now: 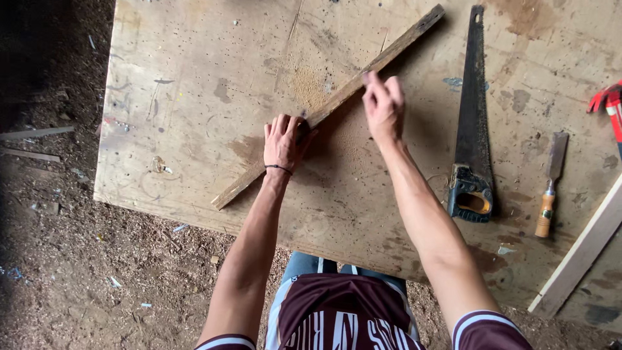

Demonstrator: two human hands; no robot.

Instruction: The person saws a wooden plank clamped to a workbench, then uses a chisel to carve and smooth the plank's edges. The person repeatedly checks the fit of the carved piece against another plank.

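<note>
- Firstly, the left hand (282,140) lies palm down on a long wooden strip (337,100), fingers together and pressed flat over it near its middle; a dark band circles that wrist.
- Next to it, the right hand (384,107) rests on the same strip further up, fingers curled loosely with the tips touching the wood; whether it pinches anything small cannot be told.
- The strip lies diagonally on the counter (194,84), its low end near the front edge at the left, its high end up by the saw tip.
- A patch of sawdust (306,84) sits just above the strip, between the two hands.
- Right of the right hand, a handsaw (472,116) lies flat, its black handle toward the person.
- Further right lies a chisel (551,185) with a wooden handle, then a pale board (580,256) at the corner.
- A red tool (609,104) shows at the right edge.
</note>
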